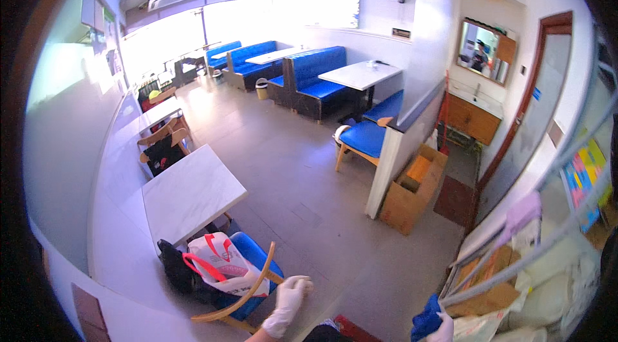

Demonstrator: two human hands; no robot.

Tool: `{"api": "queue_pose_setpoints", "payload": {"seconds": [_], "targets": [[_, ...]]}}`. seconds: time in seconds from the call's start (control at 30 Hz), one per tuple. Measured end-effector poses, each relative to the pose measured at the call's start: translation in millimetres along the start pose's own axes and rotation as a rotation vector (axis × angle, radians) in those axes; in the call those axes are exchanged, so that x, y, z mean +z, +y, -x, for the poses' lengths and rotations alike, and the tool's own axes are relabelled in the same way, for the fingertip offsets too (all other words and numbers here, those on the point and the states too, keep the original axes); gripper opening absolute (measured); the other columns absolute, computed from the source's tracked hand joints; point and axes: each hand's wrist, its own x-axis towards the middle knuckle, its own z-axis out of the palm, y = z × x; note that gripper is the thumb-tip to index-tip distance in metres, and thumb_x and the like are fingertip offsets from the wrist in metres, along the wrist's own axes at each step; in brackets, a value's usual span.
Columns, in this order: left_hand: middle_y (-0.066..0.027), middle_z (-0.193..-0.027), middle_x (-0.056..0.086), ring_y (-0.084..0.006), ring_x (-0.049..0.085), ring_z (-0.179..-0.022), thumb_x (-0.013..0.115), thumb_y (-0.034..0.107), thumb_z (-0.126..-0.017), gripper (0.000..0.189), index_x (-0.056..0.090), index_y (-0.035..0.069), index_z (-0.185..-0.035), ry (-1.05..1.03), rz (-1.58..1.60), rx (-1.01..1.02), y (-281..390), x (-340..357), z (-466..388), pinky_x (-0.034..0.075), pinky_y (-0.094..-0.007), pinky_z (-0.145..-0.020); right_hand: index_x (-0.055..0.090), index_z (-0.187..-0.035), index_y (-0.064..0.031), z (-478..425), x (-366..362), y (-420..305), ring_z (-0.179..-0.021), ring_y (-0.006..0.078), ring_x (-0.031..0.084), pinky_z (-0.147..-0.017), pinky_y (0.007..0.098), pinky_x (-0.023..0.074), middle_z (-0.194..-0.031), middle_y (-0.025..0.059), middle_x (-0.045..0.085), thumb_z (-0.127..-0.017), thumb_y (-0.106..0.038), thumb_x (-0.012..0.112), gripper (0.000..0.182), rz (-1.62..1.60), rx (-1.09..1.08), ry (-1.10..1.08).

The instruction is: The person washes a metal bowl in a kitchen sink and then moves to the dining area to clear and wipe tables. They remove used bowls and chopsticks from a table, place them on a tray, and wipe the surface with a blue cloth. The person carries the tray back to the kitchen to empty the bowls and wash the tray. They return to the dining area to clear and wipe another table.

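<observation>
My left hand point(290, 296), in a whitish glove, is at the bottom centre, just right of the curved wooden back of a chair point(251, 289). Its fingers are curled, and whether they touch the chair or hold anything cannot be told. On that chair's blue seat rest a white bag with red handles point(227, 264) and a black item point(176, 267). At the bottom right edge, my right hand point(442, 331), also gloved and partly cut off, grips a crumpled blue cloth point(426, 315).
A marble-patterned table point(193, 192) stands beyond the chair. A low partition point(386, 173), an open cardboard box point(410, 192) and a blue-seated chair point(364, 139) are ahead right. Metal shelving rails point(521, 264) with bags run along the right. Blue booths point(314, 71) line the far wall.
</observation>
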Motion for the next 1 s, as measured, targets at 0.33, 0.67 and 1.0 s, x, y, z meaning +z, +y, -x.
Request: {"api": "queue_pose_setpoints", "payload": {"seconds": [0.33, 0.67, 1.0], "targets": [[-0.0121, -0.08, 0.065, -0.0177, 0.064, -0.07, 0.047, 0.005, -0.092, 0.018, 0.061, -0.004, -0.097, 0.559, 0.042, 0.23, 53, -10, -196, 0.054, -0.0279, -0.068, 0.054, -0.116, -0.0023, -317, 214, 7, -0.067, 0.0232, 0.06, -0.063, 0.0359, 0.0523, -0.085, 0.0098, 0.061, -0.086, -0.015, 0.043, 0.035, 0.2, 0.307, 0.075], [-0.0074, -0.089, 0.068, -0.0128, 0.064, -0.084, 0.054, 0.006, -0.09, 0.018, 0.064, 0.001, -0.104, -0.113, -0.017, 0.333, 196, 117, -481, 0.05, -0.025, -0.077, 0.058, -0.093, -0.0065, -565, 289, -18, -0.057, 0.0215, 0.053, -0.054, 0.0338, 0.0472, -0.068, 0.0047, 0.054, -0.088, -0.02, 0.044, 0.02, 0.26, 0.461, 0.208], [-0.0096, -0.084, 0.067, -0.0148, 0.064, -0.077, 0.049, 0.007, -0.092, 0.019, 0.063, -0.003, -0.099, 0.639, 0.04, 0.309, 235, -38, -729, 0.052, -0.0265, -0.074, 0.054, -0.077, -0.0107, -915, 472, 93, -0.053, 0.0175, 0.048, -0.048, 0.0295, 0.0415, -0.059, 0.0008, 0.046, -0.09, -0.023, 0.044, 0.02, 0.328, 0.853, -0.103]]}}
